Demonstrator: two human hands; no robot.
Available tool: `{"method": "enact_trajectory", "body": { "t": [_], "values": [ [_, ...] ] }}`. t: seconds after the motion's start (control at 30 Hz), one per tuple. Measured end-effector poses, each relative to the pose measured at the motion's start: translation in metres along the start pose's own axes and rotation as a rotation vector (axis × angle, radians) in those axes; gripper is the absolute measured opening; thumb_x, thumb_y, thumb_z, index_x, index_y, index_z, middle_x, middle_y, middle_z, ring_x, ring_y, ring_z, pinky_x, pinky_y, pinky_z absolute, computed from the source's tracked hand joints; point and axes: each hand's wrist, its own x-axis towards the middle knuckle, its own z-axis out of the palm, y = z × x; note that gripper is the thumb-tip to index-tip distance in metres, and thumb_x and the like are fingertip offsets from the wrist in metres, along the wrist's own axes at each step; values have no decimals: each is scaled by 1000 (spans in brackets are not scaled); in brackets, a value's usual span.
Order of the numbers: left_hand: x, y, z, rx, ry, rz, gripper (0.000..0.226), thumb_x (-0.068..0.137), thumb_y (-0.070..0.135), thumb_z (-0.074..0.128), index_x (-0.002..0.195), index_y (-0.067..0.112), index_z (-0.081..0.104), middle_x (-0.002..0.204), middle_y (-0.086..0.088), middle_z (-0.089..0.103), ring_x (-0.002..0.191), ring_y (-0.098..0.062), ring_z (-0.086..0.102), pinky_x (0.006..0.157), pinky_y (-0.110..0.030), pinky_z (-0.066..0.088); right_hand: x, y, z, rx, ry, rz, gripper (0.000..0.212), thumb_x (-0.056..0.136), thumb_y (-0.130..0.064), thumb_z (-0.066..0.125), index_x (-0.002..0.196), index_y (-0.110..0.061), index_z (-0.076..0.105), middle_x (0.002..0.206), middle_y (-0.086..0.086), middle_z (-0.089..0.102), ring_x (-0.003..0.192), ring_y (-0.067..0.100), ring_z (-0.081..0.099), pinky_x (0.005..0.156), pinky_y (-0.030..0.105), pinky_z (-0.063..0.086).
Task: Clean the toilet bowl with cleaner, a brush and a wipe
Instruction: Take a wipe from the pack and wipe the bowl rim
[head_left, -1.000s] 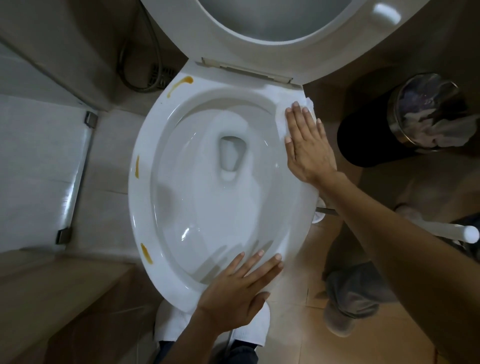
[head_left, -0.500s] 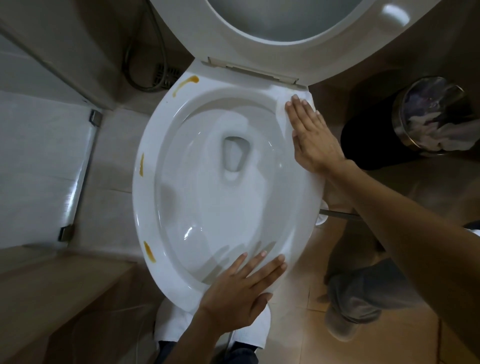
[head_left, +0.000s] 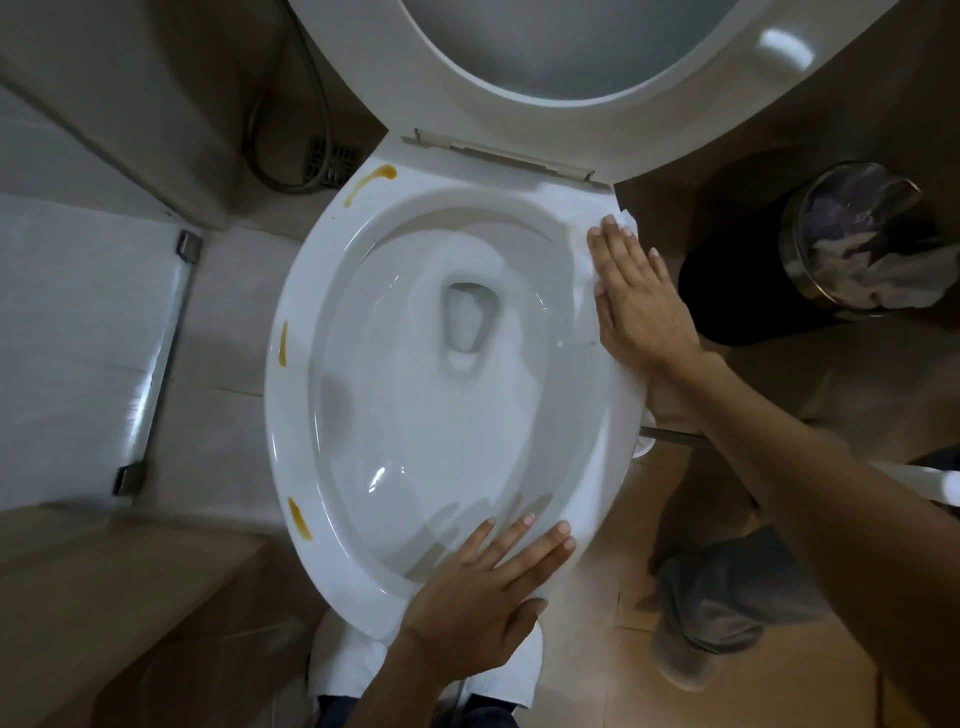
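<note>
Under the flat right hand — fingers together — a white wipe is pressed against the toilet rim; left hand rests open, fingers spread, on the near rim.

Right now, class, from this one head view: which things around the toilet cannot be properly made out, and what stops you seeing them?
- Wipe: mostly hidden under the flat right hand.
- Raised lid: top cut off by the frame's upper edge.
- Bin contents: blurred behind its shiny lid.
- Toilet brush: crossed by the right forearm.

Black bin, floor drain, hose
</note>
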Motion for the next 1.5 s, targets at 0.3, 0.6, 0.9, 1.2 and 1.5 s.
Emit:
{"method": "enact_trajectory", "body": {
  "t": [0.3, 0.6, 0.9, 1.2, 1.5],
  "values": [
    [1, 1, -1, 1, 3, 0, 63, 96, 39, 39, 153, 22, 17, 160, 7, 12, 144, -19, 25, 109, -43, 35, 8, -2, -4, 34, 56, 63, 56, 105, -34, 18, 153, -19, -6, 161, 0, -13, 147, 16, -13, 119, 37, -7],
    [0, 0, -1, 2, 11, 4, 62, 97, 40, 37, 153, 22, 18, 160, 6, 14, 143, -19, 26, 108, -44, 37, 12, -2, -4, 24, 19, -17, 55, 104, -27, 21, 154, -15, 1, 162, 3, -2, 149, 17, -4, 119, 33, -3],
    [0, 1, -1, 22, 9, -13, 64, 97, 41, 37, 153, 23, 14, 160, 7, 11, 144, -18, 24, 110, -43, 34, 47, -19, -5, -25, 0, -172, 59, 100, -14, 25, 154, -15, 3, 162, 2, -2, 149, 18, -3, 118, 32, -2],
    [0, 1, -1, -3, 24, 4, 62, 97, 39, 37, 153, 22, 18, 160, 7, 12, 143, -19, 26, 110, -43, 35, 9, -2, -8, 52, 5, -89, 55, 103, -15, 25, 154, -13, 5, 162, 4, 0, 148, 15, -3, 118, 29, -1],
    [0, 2, 0, -10, 1, -17, 64, 96, 41, 37, 153, 23, 14, 160, 8, 10, 144, -17, 24, 110, -42, 35, 38, -15, -6, 19, 0, -153, 60, 97, -14, 23, 154, -13, 7, 162, 5, 2, 149, 21, 0, 119, 34, 1]
  ]
}}
